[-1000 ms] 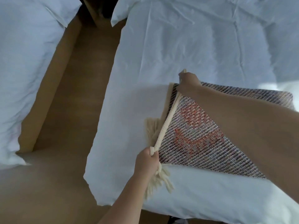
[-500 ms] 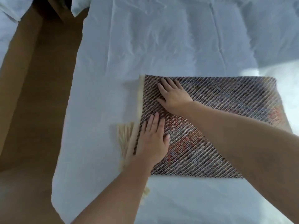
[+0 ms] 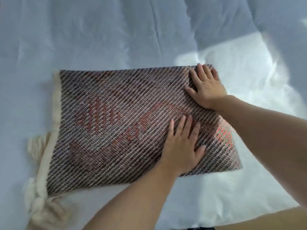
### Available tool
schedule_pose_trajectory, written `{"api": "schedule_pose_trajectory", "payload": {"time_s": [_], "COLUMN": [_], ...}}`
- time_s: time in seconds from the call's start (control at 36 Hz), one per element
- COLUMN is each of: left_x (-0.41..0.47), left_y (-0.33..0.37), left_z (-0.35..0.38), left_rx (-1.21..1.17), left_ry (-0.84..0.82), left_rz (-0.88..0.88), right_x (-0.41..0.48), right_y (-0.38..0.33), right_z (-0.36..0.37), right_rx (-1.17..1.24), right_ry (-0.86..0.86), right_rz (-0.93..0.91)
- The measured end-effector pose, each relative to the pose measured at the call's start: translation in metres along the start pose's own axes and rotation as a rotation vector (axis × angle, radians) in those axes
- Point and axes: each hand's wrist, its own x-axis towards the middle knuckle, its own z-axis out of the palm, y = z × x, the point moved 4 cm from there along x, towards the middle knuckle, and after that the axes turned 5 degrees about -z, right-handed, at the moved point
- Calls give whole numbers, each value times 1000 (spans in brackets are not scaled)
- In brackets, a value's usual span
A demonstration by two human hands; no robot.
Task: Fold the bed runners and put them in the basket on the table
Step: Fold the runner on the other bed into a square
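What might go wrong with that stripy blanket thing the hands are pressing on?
The folded runner lies loose on a soft, wrinkled white duvet, so it may spring open when the flat left hand and right hand lift. The cream tassels stick out at its left edge and could snag or dangle when it is carried.

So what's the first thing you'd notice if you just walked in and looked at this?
A dark woven bed runner with orange-red patches lies folded in the middle of the white bed sheet. Both hands press flat on its right end, the left hand nearer, the right hand farther. Fluffy cream tassels stick out at its left edge.
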Motion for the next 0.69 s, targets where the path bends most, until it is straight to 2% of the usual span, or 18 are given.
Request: {"api": "schedule_pose_trajectory", "payload": {"time_s": [0.14, 0.28, 0.39, 0.5, 0.58, 0.64, 0.69], "left_x": [-1, 1, 4, 8, 8, 7, 11], "left_y": [81, 94, 102, 109, 116, 122, 130], "left_z": [36, 45, 41, 35, 37, 38, 39], "left_rx": [19, 123, 179, 169, 69, 28, 10], "left_ry": [-87, -95, -107, -78, -86, -73, 16], "left_rz": [184, 139, 115, -28, -204, -293, -323], "right_x": [-22, -25, -17, -8, 3, 9, 13], "right_y": [25, 37, 40, 51, 59, 61, 63], "right_z": [14, 16, 7, -12, -14, -14, -15], "right_rx": [73, 201, 466, 769, 1044, 1138, 1161], "right_ry": [-9, -26, 64, 274, 237, 182, 154], "right_rz": [-62, -36, -9, 240, 457, 491, 479]}}
